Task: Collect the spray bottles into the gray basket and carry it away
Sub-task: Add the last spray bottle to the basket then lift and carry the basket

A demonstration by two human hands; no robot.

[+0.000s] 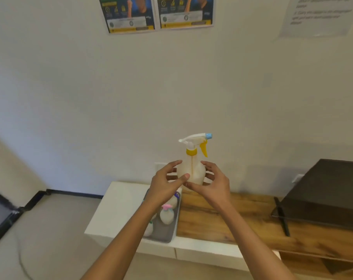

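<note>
Collecting step: left hand and right hand are cupping the yellow-trigger spray bottle upright, fingers loosely curled, and next are needing to lower it into the gray basket beside the bottles already inside.

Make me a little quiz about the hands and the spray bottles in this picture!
1. True or false: both hands hold the raised spray bottle.
2. What colour is its trigger? A) pink B) yellow C) green
3. Where does the bottle with the pink top sit?

Key
1. True: the left hand and right hand cup its body.
2. B; the nozzle tip is blue.
3. In the gray basket, on the white cabinet, below the hands.
</note>
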